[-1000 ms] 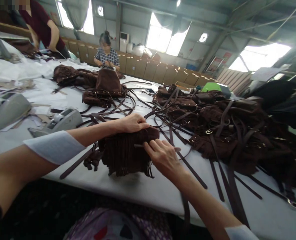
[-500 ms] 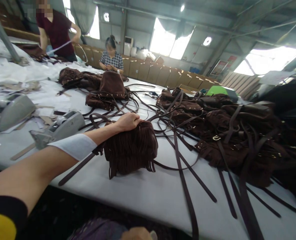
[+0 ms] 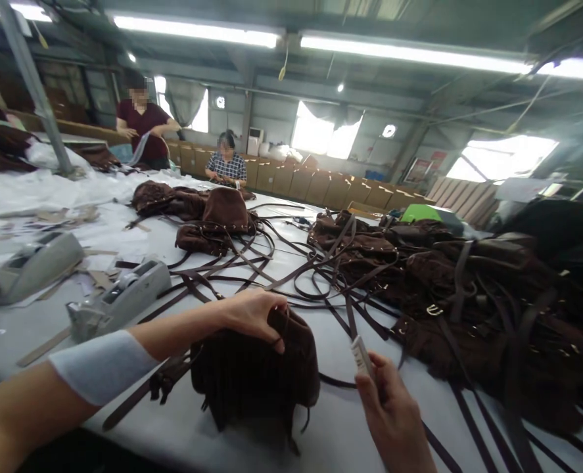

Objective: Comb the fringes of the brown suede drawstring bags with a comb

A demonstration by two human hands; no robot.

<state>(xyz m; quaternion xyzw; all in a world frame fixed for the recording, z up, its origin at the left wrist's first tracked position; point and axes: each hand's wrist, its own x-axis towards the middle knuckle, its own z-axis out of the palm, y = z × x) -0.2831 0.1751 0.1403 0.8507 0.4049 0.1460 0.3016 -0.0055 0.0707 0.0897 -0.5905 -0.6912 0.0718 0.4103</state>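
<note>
Two hands | left hand (image 3: pixel 252 315) still grips fringed bag (image 3: pixel 252 384) | right hand (image 3: pixel 392 414) back, pinching white stick (image 3: pixel 361 355)

My white table (image 3: pixel 183 440) has a brown fringed bag (image 3: pixel 256 374) right in front of me. Left of the bag sits a near tape holder (image 3: pixel 118 299), then a far tape holder (image 3: pixel 29 266) among paper scraps (image 3: pixel 64 217). Behind the bag lie tangled brown straps (image 3: pixel 252 263). Right of it is a big heap of bags (image 3: pixel 468 295). Far behind it is a small heap of bags (image 3: pixel 212 220).
</note>
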